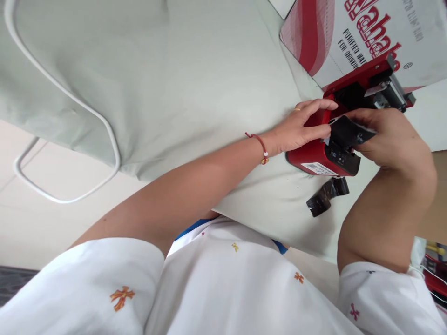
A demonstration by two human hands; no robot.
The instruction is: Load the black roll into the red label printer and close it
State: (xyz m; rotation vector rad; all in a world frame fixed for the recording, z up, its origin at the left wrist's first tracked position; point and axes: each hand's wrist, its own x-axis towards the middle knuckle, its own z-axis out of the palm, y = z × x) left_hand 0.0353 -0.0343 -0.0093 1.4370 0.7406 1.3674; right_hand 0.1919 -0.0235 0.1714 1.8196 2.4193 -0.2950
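Note:
A red box-shaped machine (303,158), which looks like a label printer, stands with its lid (370,72) swung up. My left hand (307,121) lies against its near side wall, fingers stretched and spread, the thumb close to a black strip (349,132). That curled, glossy strip is held by my right hand (391,135), which bends in over the opening from the right; its fingertips are partly hidden behind the strip. Another crumpled black strip (321,200) hangs out below the machine's front panel (338,158), onto the cloth.
Behind the machine is a white and red water carton (349,32). A pale green cloth (181,83) covers the table. One white cable (111,139) loops over its left edge towards the tiled floor (21,186). Red and black items (435,274) lie at the lower right.

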